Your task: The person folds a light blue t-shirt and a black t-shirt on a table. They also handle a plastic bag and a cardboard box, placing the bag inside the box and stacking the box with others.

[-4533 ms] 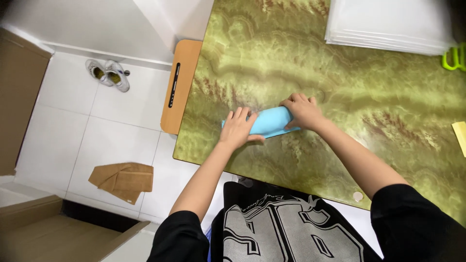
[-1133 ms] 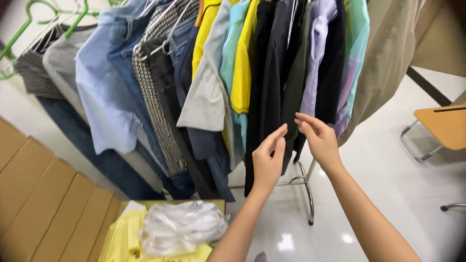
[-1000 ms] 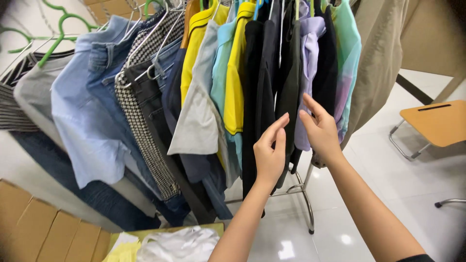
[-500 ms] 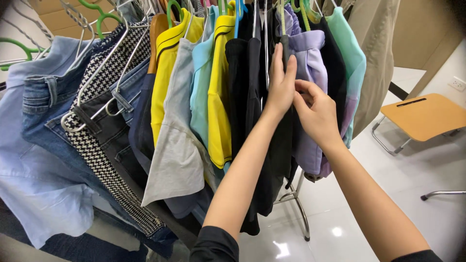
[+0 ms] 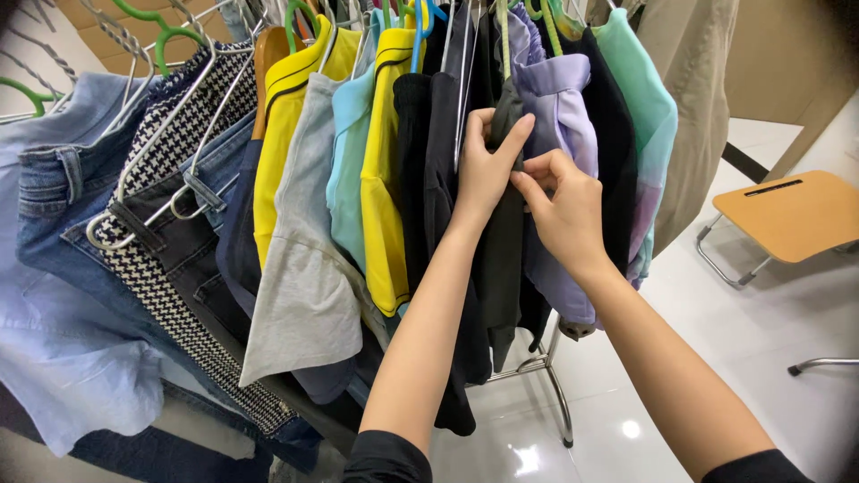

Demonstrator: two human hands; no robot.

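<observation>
A rack of hanging clothes fills the view. My left hand (image 5: 488, 161) grips the shoulder of a dark olive garment (image 5: 504, 259) on a green hanger. My right hand (image 5: 559, 201) pinches the same garment's edge just to the right, against a lilac shirt (image 5: 559, 107). Black tops (image 5: 434, 143) hang left of my hands, then a yellow shirt (image 5: 385, 179), a light blue one (image 5: 349, 170) and a grey T-shirt (image 5: 300, 295).
Jeans (image 5: 54, 206) and a houndstooth piece (image 5: 170, 295) hang far left. A mint top (image 5: 644, 125) and a beige coat (image 5: 693, 116) hang at the right end. A small wooden folding desk (image 5: 787, 215) stands on the white tiled floor (image 5: 716, 358). The rack's metal leg (image 5: 559, 402) is below.
My view has closed in on the rack. Both hands rose from the lower hems to the shoulder of the dark olive garment and took hold of it.
</observation>
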